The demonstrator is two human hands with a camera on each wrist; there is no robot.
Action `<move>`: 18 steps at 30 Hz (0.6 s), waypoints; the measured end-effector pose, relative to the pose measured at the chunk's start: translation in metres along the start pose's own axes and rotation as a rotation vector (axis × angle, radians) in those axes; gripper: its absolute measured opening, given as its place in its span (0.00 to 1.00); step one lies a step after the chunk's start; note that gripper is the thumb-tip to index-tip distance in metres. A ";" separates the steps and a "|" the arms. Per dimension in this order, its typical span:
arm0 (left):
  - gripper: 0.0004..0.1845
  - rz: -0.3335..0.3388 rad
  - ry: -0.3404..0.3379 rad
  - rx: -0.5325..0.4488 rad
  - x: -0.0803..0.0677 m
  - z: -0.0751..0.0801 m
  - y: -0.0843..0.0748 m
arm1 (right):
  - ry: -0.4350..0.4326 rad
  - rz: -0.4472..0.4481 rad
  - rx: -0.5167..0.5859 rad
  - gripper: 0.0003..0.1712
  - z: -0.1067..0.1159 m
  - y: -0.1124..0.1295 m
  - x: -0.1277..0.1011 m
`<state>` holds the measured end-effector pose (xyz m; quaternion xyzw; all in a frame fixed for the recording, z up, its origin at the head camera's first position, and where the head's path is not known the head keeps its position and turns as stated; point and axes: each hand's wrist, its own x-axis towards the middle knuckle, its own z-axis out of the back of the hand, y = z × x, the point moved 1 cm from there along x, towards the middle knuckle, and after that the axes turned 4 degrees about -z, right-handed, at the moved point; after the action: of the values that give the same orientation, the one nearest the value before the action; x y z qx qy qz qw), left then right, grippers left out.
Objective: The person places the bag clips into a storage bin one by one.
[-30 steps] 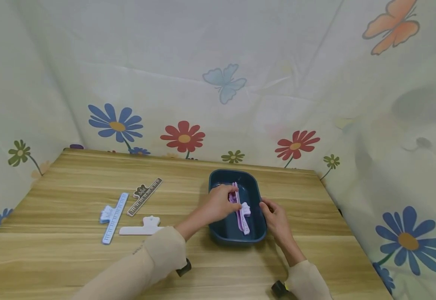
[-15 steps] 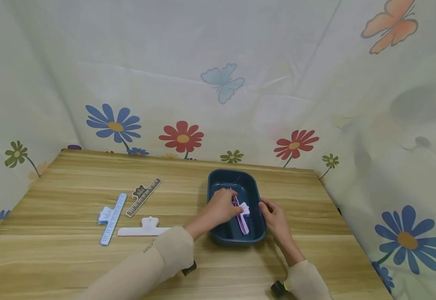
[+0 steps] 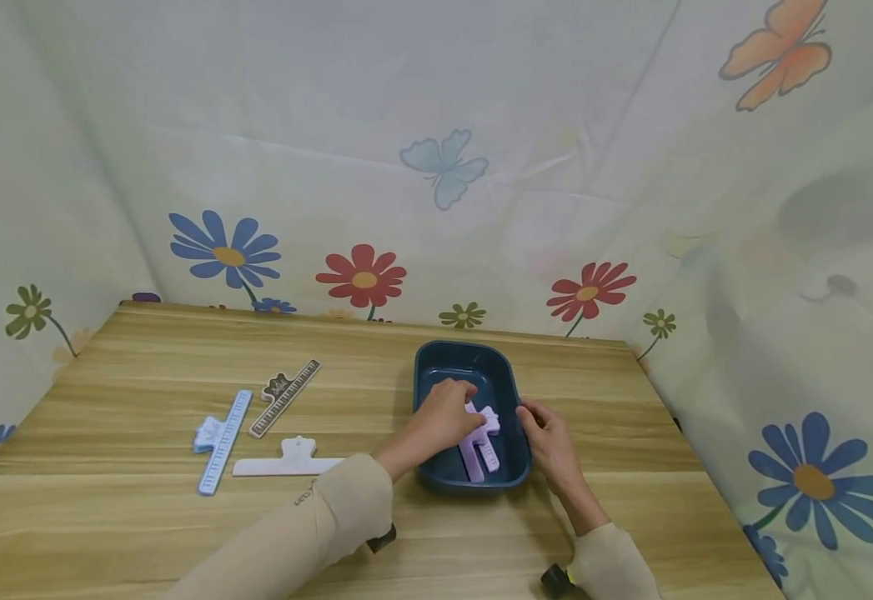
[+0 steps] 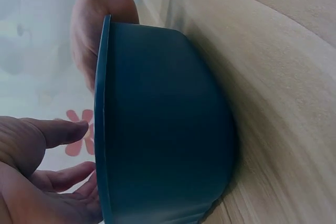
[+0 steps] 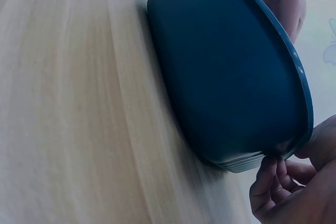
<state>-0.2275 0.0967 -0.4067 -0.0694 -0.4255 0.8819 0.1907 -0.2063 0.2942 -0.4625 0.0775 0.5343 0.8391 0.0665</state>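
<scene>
A dark blue plastic bin (image 3: 513, 460) stands on the table with two purple clips in it. One purple clip (image 3: 471, 461) lies beneath my left hand (image 3: 444, 414), its upper part covered by the fingers. Close beside it is a paler lilac clip (image 3: 489, 455) with a keyboard pattern. In the left wrist view, the left thumb (image 4: 65, 132) and fingers are spread apart over the rim, their grip loosened. My right hand (image 3: 552, 437) pinches the bin's right rim, with the thumb above and curled fingers (image 5: 268, 179) on the outside wall.
Left of the bin lie a light blue clip (image 3: 224, 446), a black keyboard clip (image 3: 284, 398) and a white clip (image 3: 286, 467), partly behind the left sleeve (image 3: 346, 508). A flowered cloth wall (image 3: 331, 183) borders the wooden table (image 3: 466, 550).
The purple clip has gone from standing on edge in the left fingers to lying flatter in the bin beside the lilac one. The right hand keeps its place on the rim.
</scene>
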 end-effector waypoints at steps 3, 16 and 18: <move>0.24 0.003 0.011 0.007 -0.001 0.001 0.001 | 0.004 0.016 0.004 0.19 0.000 0.001 -0.001; 0.21 -0.077 -0.015 -0.004 -0.005 0.006 0.004 | -0.005 -0.013 0.020 0.19 -0.001 0.000 -0.001; 0.21 -0.085 -0.014 -0.024 -0.005 0.007 0.005 | -0.002 -0.011 0.025 0.19 -0.001 0.001 -0.002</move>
<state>-0.2262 0.0865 -0.4063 -0.0473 -0.4399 0.8683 0.2241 -0.2046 0.2922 -0.4620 0.0763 0.5453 0.8318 0.0707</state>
